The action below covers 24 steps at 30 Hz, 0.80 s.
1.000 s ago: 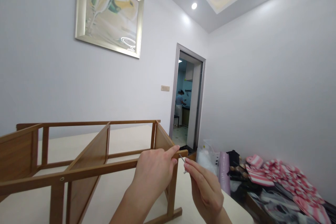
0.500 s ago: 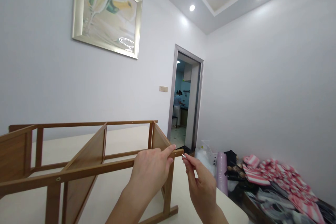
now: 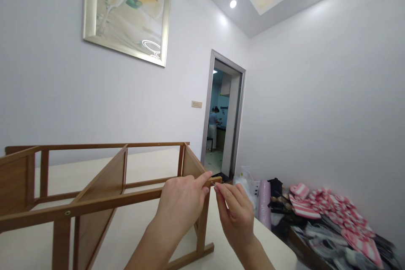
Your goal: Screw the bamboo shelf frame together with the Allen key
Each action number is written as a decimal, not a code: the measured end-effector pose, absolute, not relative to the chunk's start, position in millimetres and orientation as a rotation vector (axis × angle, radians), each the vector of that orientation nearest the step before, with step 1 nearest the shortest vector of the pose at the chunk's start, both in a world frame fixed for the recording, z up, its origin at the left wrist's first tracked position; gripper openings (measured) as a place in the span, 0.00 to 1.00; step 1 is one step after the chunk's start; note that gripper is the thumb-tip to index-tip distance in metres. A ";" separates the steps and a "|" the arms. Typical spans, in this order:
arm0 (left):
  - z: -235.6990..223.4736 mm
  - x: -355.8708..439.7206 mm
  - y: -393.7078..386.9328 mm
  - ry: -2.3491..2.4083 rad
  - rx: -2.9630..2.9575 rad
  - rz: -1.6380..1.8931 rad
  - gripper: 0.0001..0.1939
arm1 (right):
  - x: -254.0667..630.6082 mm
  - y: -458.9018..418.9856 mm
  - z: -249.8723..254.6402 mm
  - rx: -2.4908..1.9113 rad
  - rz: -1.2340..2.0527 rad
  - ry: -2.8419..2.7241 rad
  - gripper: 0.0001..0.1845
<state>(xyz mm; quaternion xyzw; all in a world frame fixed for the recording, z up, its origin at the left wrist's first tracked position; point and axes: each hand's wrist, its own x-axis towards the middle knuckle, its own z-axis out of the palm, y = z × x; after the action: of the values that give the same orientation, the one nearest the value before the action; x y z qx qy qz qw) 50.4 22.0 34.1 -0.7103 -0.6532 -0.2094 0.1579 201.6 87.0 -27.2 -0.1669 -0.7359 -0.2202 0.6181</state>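
A brown wooden shelf rack (image 3: pixel 139 197) lies on its side on a pale tabletop. My left hand (image 3: pixel 183 200) is wrapped over its near rail close to the right end, index finger stretched along the wood. Beside that end, my right hand (image 3: pixel 236 209) pinches a small, thin metal piece (image 3: pixel 214 184) between thumb and fingers. The metal tip meets the rail's side near a hole; my fingers cover most of it, so its exact kind is unclear. Farther left on the same rail is a round metal fitting (image 3: pixel 67 213).
The pale table (image 3: pixel 265 244) ends in a rounded corner at right. Beyond it lie a pink roll (image 3: pixel 264 204), red-and-white striped cloth (image 3: pixel 335 206) and a box of grey items (image 3: pixel 329 244). Through the doorway (image 3: pixel 218 114) a person stands at a counter.
My right hand has moved left and slightly up, bringing the metal piece from just off the rail's end to the rail's side. My left hand keeps its hold.
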 end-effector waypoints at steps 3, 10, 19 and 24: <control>34.2 50.2 23.1 -1.866 -2.024 -0.592 0.21 | 204.1 86.1 -22.8 -0.373 -0.610 -1.714 0.17; 34.1 49.9 22.8 -1.865 -2.022 -0.567 0.21 | 212.0 89.9 -20.4 -0.338 -0.788 -1.818 0.22; 35.8 50.8 20.4 -1.888 -2.030 -0.564 0.21 | 228.2 86.1 -5.8 -0.250 -1.046 -1.953 0.18; 36.6 51.3 20.8 -1.881 -2.040 -0.561 0.21 | 234.9 85.3 9.5 -0.171 -1.141 -2.043 0.18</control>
<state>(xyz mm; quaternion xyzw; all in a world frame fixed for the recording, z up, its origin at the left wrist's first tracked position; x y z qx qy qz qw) 51.3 20.8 36.6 -0.7120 -0.6564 -0.1958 0.1546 234.9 85.3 9.5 -0.0670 -0.8027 -0.4483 0.3876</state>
